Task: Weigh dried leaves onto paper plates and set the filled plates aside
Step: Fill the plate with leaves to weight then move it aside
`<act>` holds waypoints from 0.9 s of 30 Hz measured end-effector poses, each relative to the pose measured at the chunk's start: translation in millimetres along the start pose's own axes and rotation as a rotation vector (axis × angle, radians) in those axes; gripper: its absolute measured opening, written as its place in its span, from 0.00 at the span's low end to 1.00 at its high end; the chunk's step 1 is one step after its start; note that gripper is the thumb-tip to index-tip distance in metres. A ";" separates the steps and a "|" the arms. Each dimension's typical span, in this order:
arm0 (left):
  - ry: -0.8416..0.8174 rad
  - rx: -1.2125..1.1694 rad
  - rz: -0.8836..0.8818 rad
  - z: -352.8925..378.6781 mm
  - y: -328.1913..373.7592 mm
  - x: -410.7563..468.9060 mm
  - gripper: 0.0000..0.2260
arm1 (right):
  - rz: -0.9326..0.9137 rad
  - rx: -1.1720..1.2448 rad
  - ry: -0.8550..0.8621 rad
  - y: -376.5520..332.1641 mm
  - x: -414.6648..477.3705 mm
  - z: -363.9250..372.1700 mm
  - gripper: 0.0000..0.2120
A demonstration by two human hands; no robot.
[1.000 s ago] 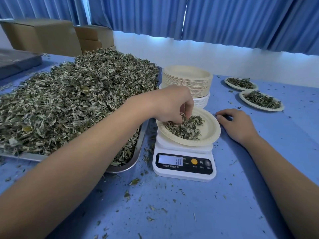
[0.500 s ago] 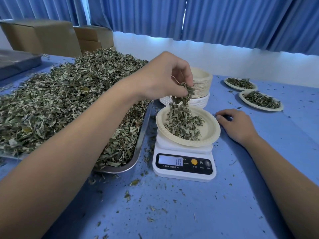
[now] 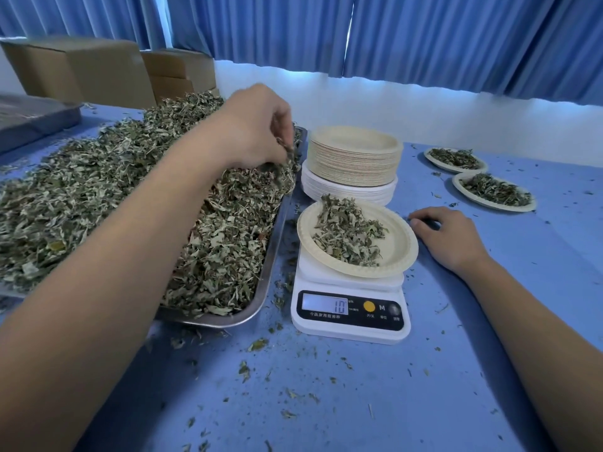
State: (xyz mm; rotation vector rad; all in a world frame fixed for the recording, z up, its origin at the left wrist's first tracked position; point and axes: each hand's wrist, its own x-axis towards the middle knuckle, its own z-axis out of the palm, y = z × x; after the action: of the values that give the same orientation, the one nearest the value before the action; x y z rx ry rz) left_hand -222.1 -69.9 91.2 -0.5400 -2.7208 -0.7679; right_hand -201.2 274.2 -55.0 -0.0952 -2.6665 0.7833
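Blue worktop [image 3: 326, 402], littered with leaf crumbs, runs back to a white wall under blue curtains [image 3: 424, 37]. Cardboard boxes [image 3: 81, 70] stand at the far left. A metal tray [image 3: 257, 306] heaped with dried leaves [image 3: 98, 190] lies left of a white scale [image 3: 326, 278] reading 10, which carries a paper plate [image 3: 398, 249] with a small heap. The left hand [image 3: 257, 125] pinches leaves over the tray's far end. The right hand [image 3: 447, 236] rests relaxed on the worktop beside the plate. Two filled plates [image 3: 465, 189] sit far right, beyond a stack of empty plates [image 3: 352, 154].
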 end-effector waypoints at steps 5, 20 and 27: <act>-0.442 0.325 -0.245 32.7 -25.6 -3.3 0.05 | 0.005 0.001 0.000 -1.0 -0.8 0.7 0.09; -0.184 0.000 0.112 37.5 30.8 -10.3 0.06 | 0.014 0.015 -0.016 -1.3 -0.9 -0.8 0.10; -0.233 0.089 0.335 75.2 44.5 -16.2 0.18 | 0.017 0.021 -0.016 -1.4 -1.3 -0.8 0.10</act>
State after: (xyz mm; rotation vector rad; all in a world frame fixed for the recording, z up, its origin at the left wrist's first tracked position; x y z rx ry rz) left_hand -200.1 1.7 43.4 -1.0892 -2.7429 -0.5222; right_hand -199.6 273.2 -54.1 -0.1073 -2.6748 0.8211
